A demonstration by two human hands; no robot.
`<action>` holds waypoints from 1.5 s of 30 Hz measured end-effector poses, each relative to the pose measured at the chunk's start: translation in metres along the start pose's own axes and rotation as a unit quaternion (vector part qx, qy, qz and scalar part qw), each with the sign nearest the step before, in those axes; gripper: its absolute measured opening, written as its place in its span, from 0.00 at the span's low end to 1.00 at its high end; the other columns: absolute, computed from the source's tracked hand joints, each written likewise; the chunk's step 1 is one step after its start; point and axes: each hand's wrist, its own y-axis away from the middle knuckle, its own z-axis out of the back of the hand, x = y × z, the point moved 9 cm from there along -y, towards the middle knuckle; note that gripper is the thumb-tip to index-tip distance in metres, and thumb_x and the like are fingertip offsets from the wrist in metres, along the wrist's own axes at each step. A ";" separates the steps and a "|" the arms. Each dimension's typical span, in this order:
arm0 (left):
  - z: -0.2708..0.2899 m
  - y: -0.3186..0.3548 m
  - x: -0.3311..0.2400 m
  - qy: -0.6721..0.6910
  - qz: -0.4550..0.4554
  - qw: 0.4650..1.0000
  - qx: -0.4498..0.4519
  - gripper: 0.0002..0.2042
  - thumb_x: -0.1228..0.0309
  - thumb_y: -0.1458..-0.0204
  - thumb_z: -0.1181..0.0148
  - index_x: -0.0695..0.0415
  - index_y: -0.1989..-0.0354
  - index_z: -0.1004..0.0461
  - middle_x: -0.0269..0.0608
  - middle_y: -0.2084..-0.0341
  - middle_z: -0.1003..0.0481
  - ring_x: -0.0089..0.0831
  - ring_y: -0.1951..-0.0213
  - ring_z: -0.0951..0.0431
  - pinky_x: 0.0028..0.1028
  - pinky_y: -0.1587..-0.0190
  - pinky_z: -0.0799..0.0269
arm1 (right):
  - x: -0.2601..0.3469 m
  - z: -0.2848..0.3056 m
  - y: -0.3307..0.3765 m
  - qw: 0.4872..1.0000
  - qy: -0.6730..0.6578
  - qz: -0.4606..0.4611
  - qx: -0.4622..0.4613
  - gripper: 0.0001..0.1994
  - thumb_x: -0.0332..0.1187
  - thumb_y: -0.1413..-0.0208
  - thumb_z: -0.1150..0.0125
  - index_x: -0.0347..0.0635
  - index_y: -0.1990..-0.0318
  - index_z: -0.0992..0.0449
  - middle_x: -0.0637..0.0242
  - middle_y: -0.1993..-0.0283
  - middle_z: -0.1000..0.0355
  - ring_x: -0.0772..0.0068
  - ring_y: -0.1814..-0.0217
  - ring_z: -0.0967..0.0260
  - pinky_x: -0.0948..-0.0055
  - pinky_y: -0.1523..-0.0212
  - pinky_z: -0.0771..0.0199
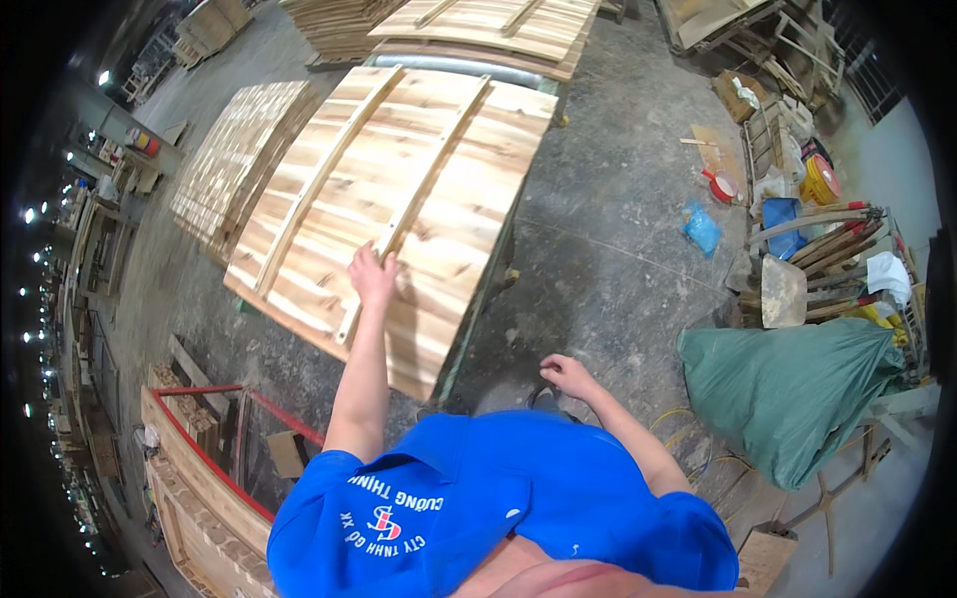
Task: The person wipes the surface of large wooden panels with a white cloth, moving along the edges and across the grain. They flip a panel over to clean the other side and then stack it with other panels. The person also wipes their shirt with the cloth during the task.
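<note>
Standing left of the wooden panel [364,189] is a stack of timber pieces [239,159], and the panel lies left of centre, two battens [444,156] running along its face. The left hand [373,279] touches it at the right batten, fingers partly spread; whether they pinch the batten cannot be told. Farther right, the right hand [566,375] hangs half-open, seemingly empty, above the concrete floor [598,239], a green tarpaulin [783,389] beyond.
</note>
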 end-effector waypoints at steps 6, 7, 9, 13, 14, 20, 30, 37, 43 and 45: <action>-0.037 0.006 -0.018 -0.200 0.143 0.967 0.070 0.29 0.49 0.42 0.53 0.54 0.37 0.39 0.48 0.45 0.32 0.46 0.43 0.34 0.50 0.40 0.46 | -0.080 0.159 0.017 0.984 -0.109 -0.099 -0.096 0.16 0.36 0.44 0.41 0.35 0.53 0.26 0.64 0.65 0.24 0.75 0.68 0.27 0.73 0.66 0.27; -0.035 0.005 -0.022 -0.209 0.146 0.965 0.058 0.28 0.50 0.41 0.55 0.53 0.38 0.39 0.48 0.46 0.31 0.46 0.44 0.33 0.50 0.40 0.46 | -0.087 0.178 0.009 0.979 -0.136 -0.102 -0.110 0.16 0.35 0.44 0.41 0.35 0.53 0.27 0.64 0.65 0.25 0.75 0.68 0.27 0.74 0.66 0.27; -0.035 0.002 -0.029 -0.225 0.175 0.957 0.048 0.25 0.49 0.40 0.57 0.52 0.41 0.35 0.48 0.50 0.29 0.45 0.47 0.31 0.50 0.42 0.44 | -0.086 0.203 -0.016 0.976 -0.174 -0.086 -0.101 0.15 0.36 0.44 0.40 0.36 0.52 0.27 0.63 0.65 0.25 0.74 0.68 0.28 0.73 0.66 0.27; -0.030 -0.007 -0.038 -0.279 0.210 0.937 -0.008 0.24 0.48 0.40 0.58 0.54 0.47 0.31 0.47 0.54 0.27 0.46 0.49 0.30 0.49 0.44 0.43 | -0.046 0.237 -0.085 0.992 -0.120 -0.003 -0.030 0.15 0.35 0.43 0.41 0.36 0.53 0.27 0.63 0.64 0.25 0.75 0.67 0.28 0.73 0.65 0.27; -0.033 -0.008 -0.042 -0.287 0.214 0.933 -0.024 0.24 0.49 0.41 0.57 0.55 0.49 0.31 0.47 0.54 0.27 0.46 0.50 0.29 0.48 0.44 0.43 | -0.037 0.251 -0.100 0.996 -0.092 -0.013 -0.006 0.16 0.36 0.44 0.40 0.37 0.52 0.27 0.62 0.61 0.24 0.72 0.64 0.27 0.72 0.61 0.26; -0.027 -0.021 -0.078 -0.282 0.163 0.940 -0.105 0.18 0.54 0.43 0.51 0.55 0.55 0.28 0.46 0.58 0.27 0.47 0.53 0.30 0.46 0.49 0.39 | -0.012 0.375 -0.188 0.988 0.150 0.020 -0.037 0.18 0.39 0.48 0.40 0.39 0.52 0.25 0.53 0.57 0.23 0.54 0.53 0.26 0.62 0.53 0.27; -0.114 -0.178 -0.213 -0.092 0.046 0.992 -0.077 0.12 0.68 0.45 0.44 0.58 0.55 0.27 0.49 0.55 0.27 0.47 0.50 0.30 0.40 0.47 0.37 | 0.016 0.595 -0.331 0.938 0.275 0.073 -0.195 0.10 0.33 0.51 0.42 0.44 0.61 0.23 0.58 0.66 0.23 0.53 0.61 0.25 0.57 0.61 0.25; -0.349 -0.279 -0.433 0.297 0.078 0.932 0.193 0.10 0.68 0.42 0.45 0.62 0.59 0.24 0.45 0.67 0.22 0.36 0.65 0.23 0.30 0.58 0.28 | 0.137 0.736 -0.525 0.816 0.442 0.293 -0.230 0.14 0.35 0.55 0.37 0.49 0.58 0.26 0.66 0.63 0.26 0.60 0.55 0.30 0.61 0.58 0.32; -0.473 -0.339 -0.520 0.657 0.449 0.577 0.183 0.32 0.45 0.40 0.53 0.61 0.41 0.42 0.46 0.53 0.29 0.39 0.55 0.27 0.38 0.51 0.29 | 0.265 0.790 -0.693 0.720 0.512 0.442 -0.158 0.27 0.34 0.59 0.35 0.53 0.45 0.31 0.68 0.46 0.33 0.63 0.45 0.37 0.60 0.53 0.37; -0.493 -0.356 -0.532 0.667 0.526 0.512 0.123 0.38 0.40 0.42 0.55 0.60 0.36 0.49 0.47 0.47 0.33 0.40 0.51 0.30 0.41 0.48 0.31 | 0.286 0.794 -0.742 0.693 0.559 0.443 -0.107 0.36 0.33 0.56 0.37 0.59 0.35 0.40 0.66 0.34 0.43 0.59 0.35 0.44 0.56 0.44 0.40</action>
